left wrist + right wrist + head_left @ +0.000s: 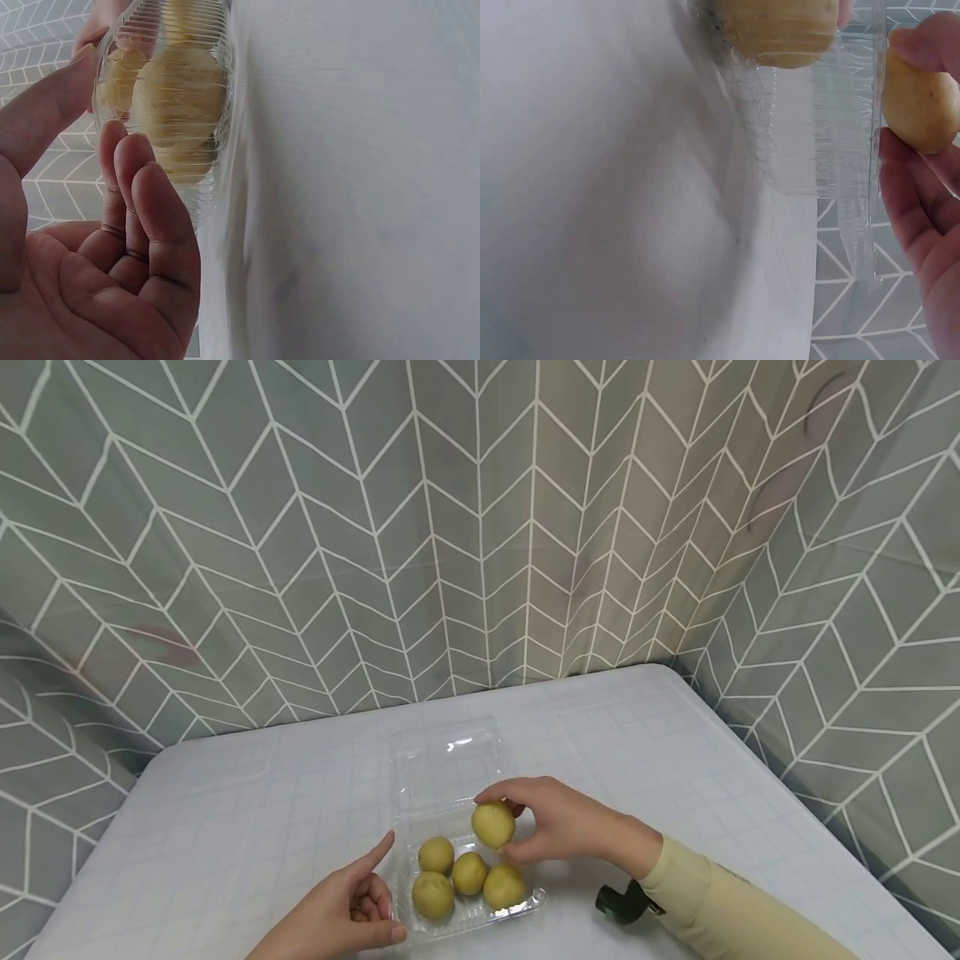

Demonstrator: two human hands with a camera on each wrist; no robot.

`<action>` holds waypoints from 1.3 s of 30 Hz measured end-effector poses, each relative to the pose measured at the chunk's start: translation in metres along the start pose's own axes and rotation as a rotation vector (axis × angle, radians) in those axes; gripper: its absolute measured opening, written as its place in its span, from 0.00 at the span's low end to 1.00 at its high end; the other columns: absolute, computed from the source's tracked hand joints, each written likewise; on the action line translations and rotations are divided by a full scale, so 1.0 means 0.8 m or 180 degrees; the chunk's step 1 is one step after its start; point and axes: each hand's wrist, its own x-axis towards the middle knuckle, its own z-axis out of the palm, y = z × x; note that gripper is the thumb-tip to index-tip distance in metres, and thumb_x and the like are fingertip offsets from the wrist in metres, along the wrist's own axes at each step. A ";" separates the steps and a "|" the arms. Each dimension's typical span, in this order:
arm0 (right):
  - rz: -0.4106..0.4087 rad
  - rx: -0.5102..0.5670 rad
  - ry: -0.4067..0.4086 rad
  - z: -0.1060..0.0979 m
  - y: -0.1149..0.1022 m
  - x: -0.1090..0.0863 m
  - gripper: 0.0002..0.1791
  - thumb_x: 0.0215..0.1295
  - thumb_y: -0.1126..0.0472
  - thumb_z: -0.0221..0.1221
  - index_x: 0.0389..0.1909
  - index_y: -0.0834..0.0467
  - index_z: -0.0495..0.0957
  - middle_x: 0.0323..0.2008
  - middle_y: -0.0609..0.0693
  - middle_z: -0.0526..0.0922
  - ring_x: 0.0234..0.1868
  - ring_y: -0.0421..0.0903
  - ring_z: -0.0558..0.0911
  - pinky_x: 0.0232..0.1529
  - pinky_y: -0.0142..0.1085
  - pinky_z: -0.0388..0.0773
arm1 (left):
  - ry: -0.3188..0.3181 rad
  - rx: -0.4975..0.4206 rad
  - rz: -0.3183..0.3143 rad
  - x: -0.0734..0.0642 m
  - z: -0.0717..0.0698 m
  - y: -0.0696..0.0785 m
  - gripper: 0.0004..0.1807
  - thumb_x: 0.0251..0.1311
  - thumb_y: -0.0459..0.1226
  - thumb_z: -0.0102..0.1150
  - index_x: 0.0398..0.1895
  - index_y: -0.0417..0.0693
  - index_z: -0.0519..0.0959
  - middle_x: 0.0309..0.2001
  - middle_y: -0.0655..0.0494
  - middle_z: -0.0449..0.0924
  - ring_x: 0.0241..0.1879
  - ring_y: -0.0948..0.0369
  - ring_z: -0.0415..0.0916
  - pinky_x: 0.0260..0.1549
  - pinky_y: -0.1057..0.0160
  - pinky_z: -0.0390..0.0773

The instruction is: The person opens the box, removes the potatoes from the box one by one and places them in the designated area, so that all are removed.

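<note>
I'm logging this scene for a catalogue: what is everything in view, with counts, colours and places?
Container: one, clear, on the tablecloth, its lid open behind.
Round produce: five, yellow; four in the container, one held above it.
Tablecloth: one, white, under the container.
Curtain: count unclear, grey with white zigzags, behind and beside the tablecloth.
Dark object: one, black, beside the sleeve.
Sleeve: one, pale yellow, right arm.
Hands: two; left by the container's left side, right gripping the raised produce.

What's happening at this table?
A person's right hand grips a round yellowish potato-like item at the far right of a clear plastic container. Four similar items sit inside. The left hand is at the container's left side. The clear lid lies open on the far side.
</note>
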 end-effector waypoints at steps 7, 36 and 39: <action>-0.0153 0.0019 0.0349 -0.002 0.007 -0.012 0.30 0.52 0.67 0.71 0.59 0.55 0.76 0.51 0.41 0.80 0.44 0.37 0.79 0.47 0.33 0.78 | -0.0003 -0.0001 0.0067 -0.002 0.001 -0.002 0.56 0.56 0.37 0.72 0.78 0.35 0.43 0.33 0.52 0.77 0.31 0.65 0.75 0.31 0.68 0.78; 0.0548 -0.0162 0.0705 -0.032 0.034 -0.065 0.33 0.53 0.65 0.73 0.62 0.54 0.76 0.55 0.44 0.79 0.43 0.39 0.80 0.46 0.39 0.80 | -0.0005 -0.0050 -0.0019 0.001 0.001 -0.003 0.56 0.56 0.36 0.72 0.78 0.36 0.42 0.34 0.50 0.77 0.30 0.63 0.75 0.31 0.68 0.78; 0.0604 -0.0128 0.0742 -0.034 0.041 -0.072 0.32 0.54 0.65 0.73 0.62 0.55 0.76 0.55 0.46 0.79 0.43 0.42 0.80 0.46 0.39 0.80 | -0.0007 -0.0015 0.0016 0.000 0.001 -0.004 0.56 0.56 0.37 0.72 0.78 0.36 0.42 0.33 0.50 0.77 0.30 0.64 0.76 0.31 0.68 0.78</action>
